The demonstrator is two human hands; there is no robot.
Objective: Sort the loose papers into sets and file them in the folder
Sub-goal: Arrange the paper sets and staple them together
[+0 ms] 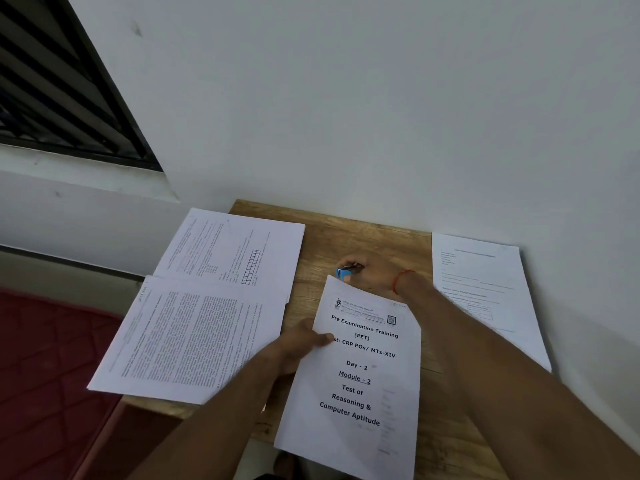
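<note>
**Left grip.** Left hand (300, 345), lower centre of frame, clamped on the left edge of the printed set (360, 375). The thumb lies on the cover and the fingers are hidden beneath.

**Item held.** Cover titled "Pre Examination Training". It is lifted off the table (367, 237). The long axis runs from bottom centre up toward mid-frame, with the head of the page toward the wall and leaning slightly right. The print reads upright to the wearer.

**Right grip.** Right hand (369, 273), mid-frame, fingers apparently curled on a small blue-and-black tool (346, 271), possibly a stapler. It is partly hidden by the set's top edge.

**Key relation.** The set's top left corner lies just below the tool. The right hand is the nearer, so fastening that corner seems the likely next step.

**Surroundings.**
- Two text stacks lie left of centre: the near stack (194, 337) and the far stack (235, 247).
- A single form (485, 289) lies at right, well apart.
- No folder is in view.
</note>
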